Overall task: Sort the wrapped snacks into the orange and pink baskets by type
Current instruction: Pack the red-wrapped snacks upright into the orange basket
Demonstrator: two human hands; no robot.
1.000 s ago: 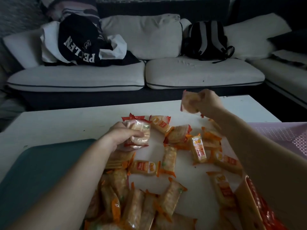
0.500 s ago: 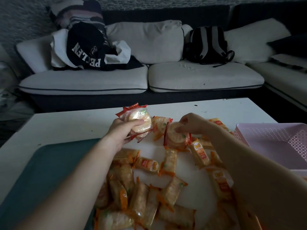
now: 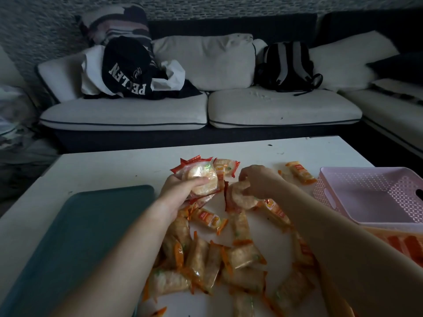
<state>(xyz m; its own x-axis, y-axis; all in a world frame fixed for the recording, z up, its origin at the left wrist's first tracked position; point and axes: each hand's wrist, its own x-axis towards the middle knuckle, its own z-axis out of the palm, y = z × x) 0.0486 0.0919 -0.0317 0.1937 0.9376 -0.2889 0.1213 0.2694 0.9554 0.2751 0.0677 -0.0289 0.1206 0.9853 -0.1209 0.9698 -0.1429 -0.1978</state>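
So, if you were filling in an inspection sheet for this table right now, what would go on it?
Surface: white table, dimly lit.
Job's things: long snacks piled in the middle; pink basket at right, nothing seen inside; orange basket at the lower right, mostly out of frame.
Clutter: teal mat at left.
Hands: left hand grips a round packet; right hand pinches a second round packet at the pile.
Cables: nothing seen.
Surroundings: sofa with a backpack and a black garment.
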